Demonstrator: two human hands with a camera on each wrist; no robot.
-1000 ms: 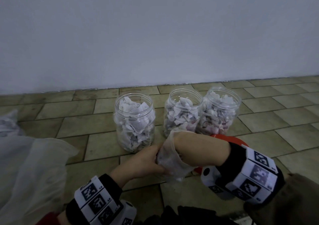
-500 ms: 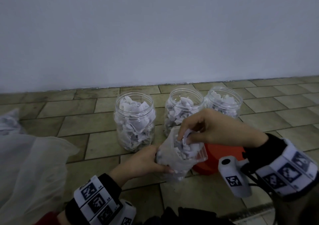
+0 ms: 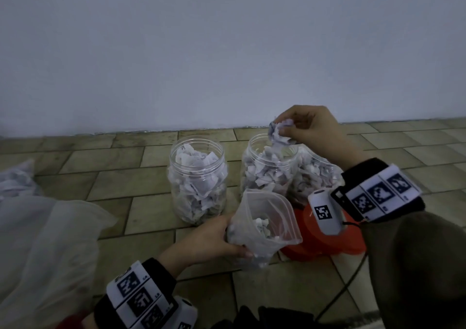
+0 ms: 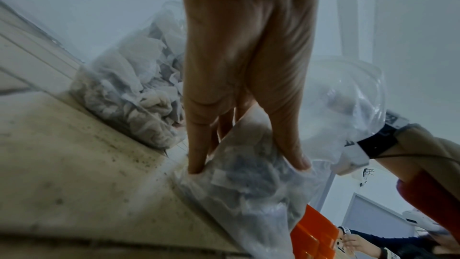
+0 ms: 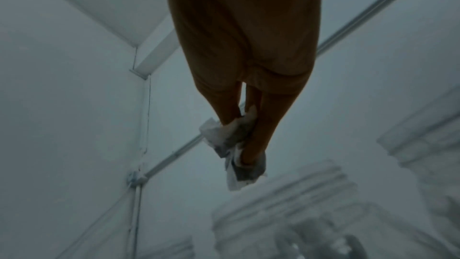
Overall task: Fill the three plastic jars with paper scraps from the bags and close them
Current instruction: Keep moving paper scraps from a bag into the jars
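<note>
Head view | your right hand (image 3: 312, 127) pinches paper scraps (image 3: 280, 133) above the middle jar (image 3: 267, 167) | left hand (image 3: 209, 240) grips the bag (image 3: 264, 225) | lower into the mouth before releasing.

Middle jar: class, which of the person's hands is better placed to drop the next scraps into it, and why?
Right. The right hand pinches a clump of paper scraps above the middle jar's open mouth, while the left hand grips the small bag lower down.
</note>
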